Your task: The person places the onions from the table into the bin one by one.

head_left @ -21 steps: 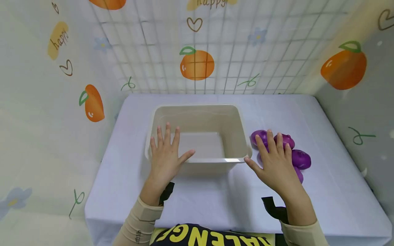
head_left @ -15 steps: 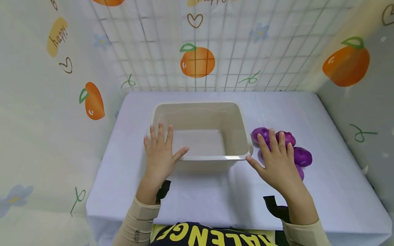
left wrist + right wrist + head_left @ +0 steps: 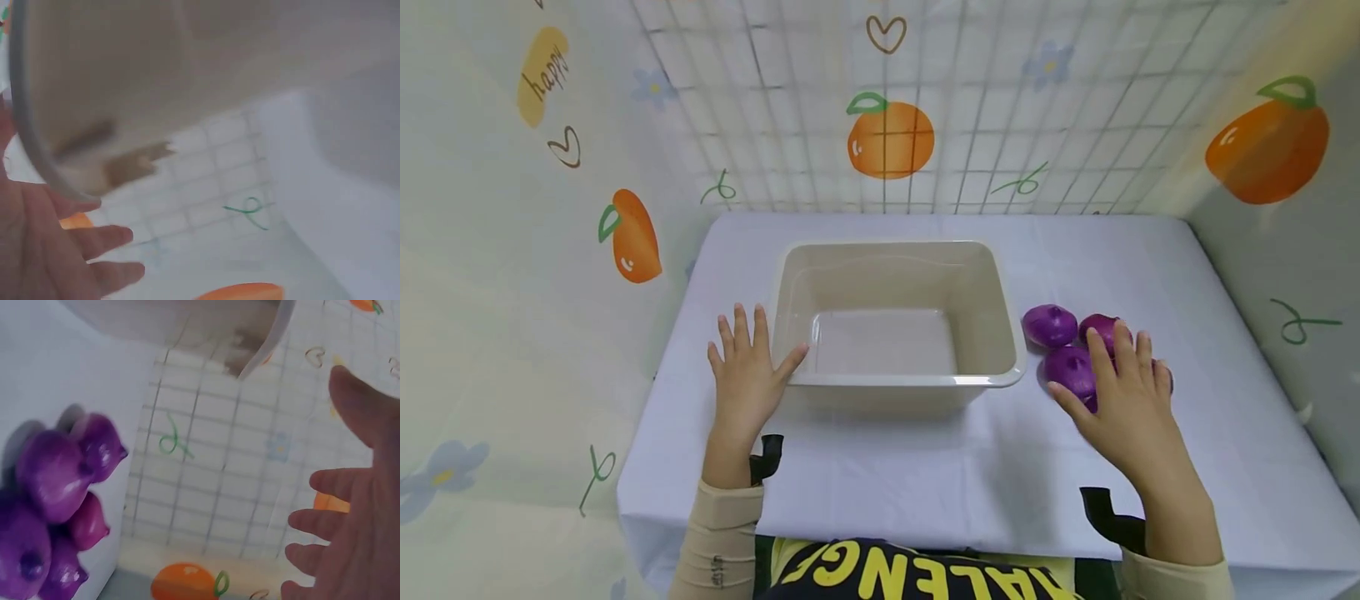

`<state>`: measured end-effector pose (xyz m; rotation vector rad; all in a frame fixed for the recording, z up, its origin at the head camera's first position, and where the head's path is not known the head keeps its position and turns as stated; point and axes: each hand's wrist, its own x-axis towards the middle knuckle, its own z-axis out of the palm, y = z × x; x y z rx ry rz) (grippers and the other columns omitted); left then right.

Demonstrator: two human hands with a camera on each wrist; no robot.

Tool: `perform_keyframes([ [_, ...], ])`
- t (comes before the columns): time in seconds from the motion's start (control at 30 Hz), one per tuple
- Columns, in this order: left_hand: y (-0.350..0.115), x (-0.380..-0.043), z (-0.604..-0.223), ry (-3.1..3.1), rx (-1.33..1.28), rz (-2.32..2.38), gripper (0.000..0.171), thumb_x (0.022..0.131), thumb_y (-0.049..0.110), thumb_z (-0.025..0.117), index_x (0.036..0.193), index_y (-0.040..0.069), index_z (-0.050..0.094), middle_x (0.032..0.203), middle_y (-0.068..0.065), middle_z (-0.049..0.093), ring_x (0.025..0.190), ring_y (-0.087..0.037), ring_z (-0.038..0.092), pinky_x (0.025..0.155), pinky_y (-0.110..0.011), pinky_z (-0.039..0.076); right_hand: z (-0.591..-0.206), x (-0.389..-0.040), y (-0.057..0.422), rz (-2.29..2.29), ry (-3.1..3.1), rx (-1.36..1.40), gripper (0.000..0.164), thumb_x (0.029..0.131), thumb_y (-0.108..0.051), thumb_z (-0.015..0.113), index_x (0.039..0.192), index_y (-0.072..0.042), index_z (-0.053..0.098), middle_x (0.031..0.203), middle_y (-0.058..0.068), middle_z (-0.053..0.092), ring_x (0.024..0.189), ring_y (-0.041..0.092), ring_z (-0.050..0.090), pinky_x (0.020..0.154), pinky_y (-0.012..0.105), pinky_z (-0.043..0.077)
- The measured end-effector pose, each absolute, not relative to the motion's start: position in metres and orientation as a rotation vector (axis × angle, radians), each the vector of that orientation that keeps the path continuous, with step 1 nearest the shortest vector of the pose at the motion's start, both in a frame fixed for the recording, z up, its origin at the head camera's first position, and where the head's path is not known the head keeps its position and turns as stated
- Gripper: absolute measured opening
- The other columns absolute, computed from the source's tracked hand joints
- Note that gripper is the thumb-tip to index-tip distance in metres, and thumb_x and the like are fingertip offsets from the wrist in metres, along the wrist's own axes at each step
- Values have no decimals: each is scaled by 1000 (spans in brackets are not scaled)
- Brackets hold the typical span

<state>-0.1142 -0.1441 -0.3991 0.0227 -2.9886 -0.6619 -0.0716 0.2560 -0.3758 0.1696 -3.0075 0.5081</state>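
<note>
A beige rectangular basin [image 3: 887,275] stands on the white table, with only its bare floor showing inside. My left hand [image 3: 741,392] is beside the basin's left edge, fingers spread and nothing held. Its thumb overlaps the rim in the head view; whether they touch I cannot tell. To the right of the basin lie several purple onions [image 3: 1050,326], clustered together with pointed tips [image 3: 125,452]. Over the near right part of this cluster my right hand [image 3: 1127,417] hovers with spread fingers, hiding some onions. In the right wrist view that hand [image 3: 362,512] appears apart from them.
A white cloth covers the table [image 3: 887,492]. Behind it rises a wire grid under a printed curtain [image 3: 970,150] with orange fruit. More printed curtain hangs along the left and right sides. Dark straps [image 3: 1112,521] circle both wrists.
My left hand has drawn left, from in front of the basin to beside it. My right hand has shifted right, uncovering more onions. The head view has tilted slightly down.
</note>
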Motion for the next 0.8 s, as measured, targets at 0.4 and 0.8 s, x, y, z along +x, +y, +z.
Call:
perform_keyframes([
  [0.4,-164,-123,-424,-3049,-221,-1140,96,83,60,48,144,8,-5,149,-8,-11,132,-24,-13,102,-52,0,-402,-59,313,568,-2967,-33,87,87,-41,56,139,12,11,140,35,7,129,45,-3,99,56,-2],
  [0.8,-167,-126,-432,-2996,-264,-1389,113,73,51,69,143,18,-12,149,-4,-7,133,-23,-1,101,-52,14,-449,-63,336,554,-2980,-201,89,83,-45,60,135,14,20,125,42,25,108,59,28,85,67,24],
])
